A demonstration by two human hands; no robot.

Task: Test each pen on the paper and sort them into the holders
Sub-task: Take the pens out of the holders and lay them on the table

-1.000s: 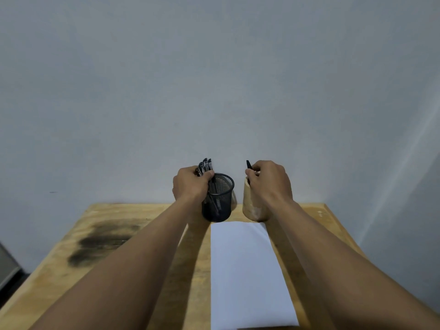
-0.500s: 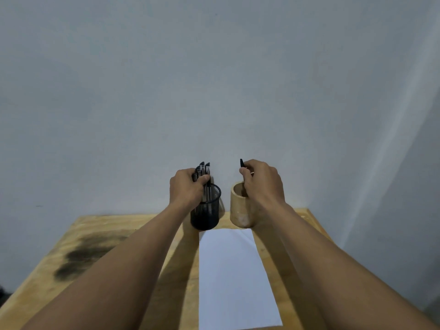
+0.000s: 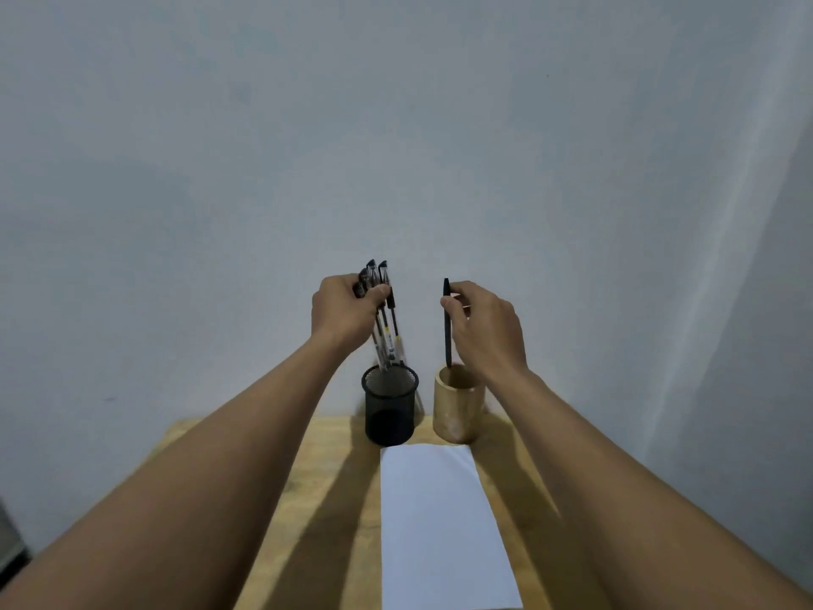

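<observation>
Now, step in hand: lifting pens clear of both holders, so I can test them on the paper.
Left hand (image 3: 341, 312): fingers closed round a bundle of pens (image 3: 383, 319), gripped near the caps; tips just at or inside the rim of the mesh cup (image 3: 389, 409).
Right hand (image 3: 486, 328): fingers pinching a single black pen (image 3: 448, 328) near its top; it hangs upright, lower end at the mouth of the wood cup (image 3: 459, 405).
Cups: side by side at the far desk (image 3: 316, 486) edge, close together, both upright.
Paper (image 3: 440, 530): blank, flat, just in front of the cups, between my forearms.
Technique, judged: lift straight up until the tips clear the rims; any sideways pull now could tip a cup, the light mesh one most of all.
Bundle: held loosely fanned; tighten the grip or one may slip back.
Next need: lay the bundle on the desk beside the paper, and keep one pen for writing.
Risk: mixing untested pens with sorted ones; keep the bundle off the paper.
Progress: no marks on the paper, so testing not begun.
</observation>
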